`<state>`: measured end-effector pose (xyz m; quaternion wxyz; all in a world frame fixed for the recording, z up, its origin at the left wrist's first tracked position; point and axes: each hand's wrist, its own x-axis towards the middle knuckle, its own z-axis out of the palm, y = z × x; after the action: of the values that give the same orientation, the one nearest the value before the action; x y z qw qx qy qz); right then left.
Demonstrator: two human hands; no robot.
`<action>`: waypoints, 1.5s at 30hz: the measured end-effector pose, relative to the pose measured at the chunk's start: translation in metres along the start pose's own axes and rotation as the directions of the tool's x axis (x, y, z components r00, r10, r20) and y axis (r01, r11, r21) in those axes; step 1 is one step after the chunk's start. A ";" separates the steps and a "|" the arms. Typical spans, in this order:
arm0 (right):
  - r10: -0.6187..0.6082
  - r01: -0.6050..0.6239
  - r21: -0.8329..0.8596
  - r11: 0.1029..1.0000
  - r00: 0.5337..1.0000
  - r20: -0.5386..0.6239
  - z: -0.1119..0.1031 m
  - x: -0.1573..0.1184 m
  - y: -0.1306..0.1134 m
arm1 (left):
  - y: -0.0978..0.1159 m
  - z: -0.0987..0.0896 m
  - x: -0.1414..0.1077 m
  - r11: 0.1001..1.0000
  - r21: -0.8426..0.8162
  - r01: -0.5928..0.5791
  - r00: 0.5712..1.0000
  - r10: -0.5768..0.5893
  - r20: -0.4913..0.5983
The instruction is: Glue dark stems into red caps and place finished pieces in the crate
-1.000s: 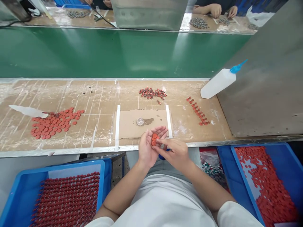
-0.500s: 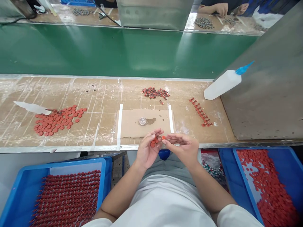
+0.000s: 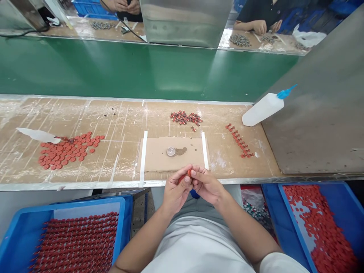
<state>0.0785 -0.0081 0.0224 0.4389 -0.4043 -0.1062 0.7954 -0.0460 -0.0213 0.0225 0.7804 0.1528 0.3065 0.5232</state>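
Observation:
My left hand (image 3: 176,191) is closed around red discs, mostly hidden by its fingers, at the table's front edge. My right hand (image 3: 207,184) pinches one small red disc (image 3: 189,173) between thumb and fingers, right against the left hand's fingertips. Just beyond lies a cardboard sheet (image 3: 155,155) held by white tape strips, with a small round clear dish (image 3: 171,151) and a brown wet stain beside it. Behind the sheet is a heap of small red-and-black parts (image 3: 182,117). Off to the right, red discs with upright parts on them (image 3: 239,141) stand in a slanting row.
A white bottle with blue nozzle (image 3: 263,110) leans by a metal panel (image 3: 318,125). Loose red discs (image 3: 64,151) and a white pointed tool (image 3: 38,135) lie left. Blue trays (image 3: 123,216) (image 3: 352,197) flank my lap. Co-workers' hands (image 3: 260,27) show beyond the green barrier (image 3: 113,70).
My hands have come together, and the left fingers have closed over the discs that lay in its open palm. The right hand has moved left with its red disc. The view has tilted slightly upward.

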 end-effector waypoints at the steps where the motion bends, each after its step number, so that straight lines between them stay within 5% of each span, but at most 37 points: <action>1: -0.009 0.010 0.015 1.000 1.000 -0.013 0.002 0.000 0.001 | 0.001 -0.001 0.000 1.000 0.003 -0.011 1.000 0.011 -0.021; 5: -0.109 0.104 -0.069 0.992 0.991 -0.081 0.014 0.001 0.006 | 0.005 -0.005 0.001 0.998 -0.031 -0.062 0.991 0.058 -0.117; 15: -0.306 0.270 -0.447 0.853 0.952 -0.010 0.022 0.005 -0.005 | 0.021 -0.010 0.007 0.990 -0.124 -0.067 0.992 0.053 -0.112; 17: -0.512 0.387 -0.609 0.692 0.858 -0.037 0.013 0.015 -0.020 | 0.025 -0.014 0.009 0.981 -0.185 -0.053 0.993 0.033 -0.110; 20: -0.806 0.412 -0.865 0.285 0.592 0.016 -0.004 0.043 -0.050 | 0.029 -0.021 0.010 0.968 -0.248 -0.034 0.990 -0.001 -0.139; 22: -0.828 0.286 -0.957 0.039 0.545 0.129 -0.015 0.066 -0.069 | 0.031 -0.026 0.009 0.965 -0.260 -0.022 0.986 -0.021 -0.162; 25: -0.805 0.122 -0.968 -0.218 0.538 0.249 -0.024 0.101 -0.087 | 0.032 -0.031 0.007 0.967 -0.254 -0.009 0.985 -0.035 -0.170; 30: -0.779 -0.006 -0.941 -0.338 0.563 0.276 -0.026 0.136 -0.096 | 0.033 -0.036 0.006 0.976 -0.205 -0.075 0.974 0.028 -0.224; 36: -0.704 0.095 -0.931 -0.352 0.628 0.330 -0.028 0.143 -0.111 | 0.037 -0.049 0.008 0.971 -0.194 -0.142 0.959 0.086 -0.270; 41: -0.458 0.332 -0.791 -0.514 0.673 0.581 -0.021 0.129 -0.122 | 0.043 -0.050 0.009 0.972 -0.183 -0.148 0.952 0.089 -0.294; 45: -0.259 0.371 -0.687 -0.625 0.732 0.630 -0.015 0.115 -0.120 | 0.048 -0.048 0.008 0.976 -0.154 -0.152 0.951 0.102 -0.291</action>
<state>0.1298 0.1501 0.0119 0.1423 -0.4708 -0.8638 0.1099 -0.1092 0.0010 0.0097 0.7039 0.0274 0.3567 0.6137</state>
